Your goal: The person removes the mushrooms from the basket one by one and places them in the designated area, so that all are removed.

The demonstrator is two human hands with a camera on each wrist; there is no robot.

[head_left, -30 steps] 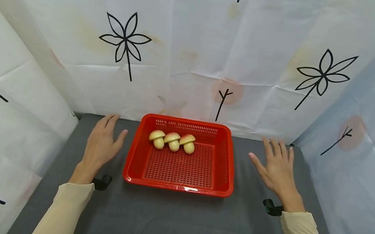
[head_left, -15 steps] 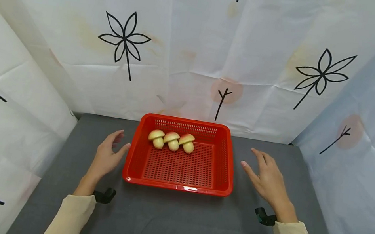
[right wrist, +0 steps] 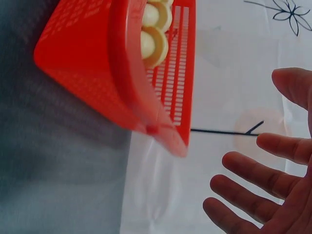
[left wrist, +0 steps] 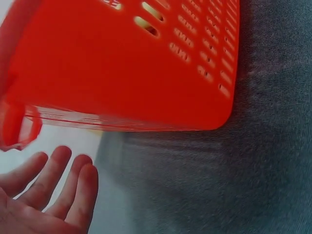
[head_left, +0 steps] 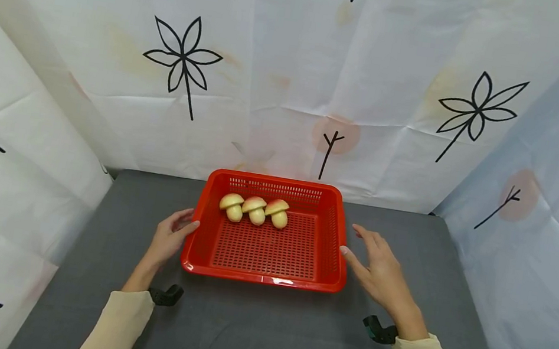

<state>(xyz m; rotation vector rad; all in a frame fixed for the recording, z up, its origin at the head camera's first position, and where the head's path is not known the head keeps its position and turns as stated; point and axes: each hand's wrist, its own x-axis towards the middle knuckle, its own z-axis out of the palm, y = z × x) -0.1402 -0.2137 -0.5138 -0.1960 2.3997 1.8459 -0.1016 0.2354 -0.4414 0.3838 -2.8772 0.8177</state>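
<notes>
A red plastic basket (head_left: 262, 279) with slotted walls stands on the grey table. Inside, by its back left part, three toy mushrooms (head_left: 255, 210) with yellow-and-red caps lie in a row. My left hand (head_left: 167, 241) is at the basket's left side, thumb at the rim; in the left wrist view its fingers (left wrist: 82, 195) are loosely bent beside the wall, apart from it. At the right side, my right hand (head_left: 380, 275) has its thumb tip near the rim. Its fingers (right wrist: 248, 195) look spread and apart from the basket in the right wrist view. Neither hand holds anything.
The grey cloth-covered table (head_left: 257, 332) runs around the basket. A white curtain (head_left: 284, 68) printed with plants rises behind it, with more curtain at the left and right. A black wrist camera mount (head_left: 166, 294) sits on each wrist.
Both hands have moved inward and slightly nearer, from apart on either side to the basket's left and right rims. The basket and mushrooms stay in place on the table.
</notes>
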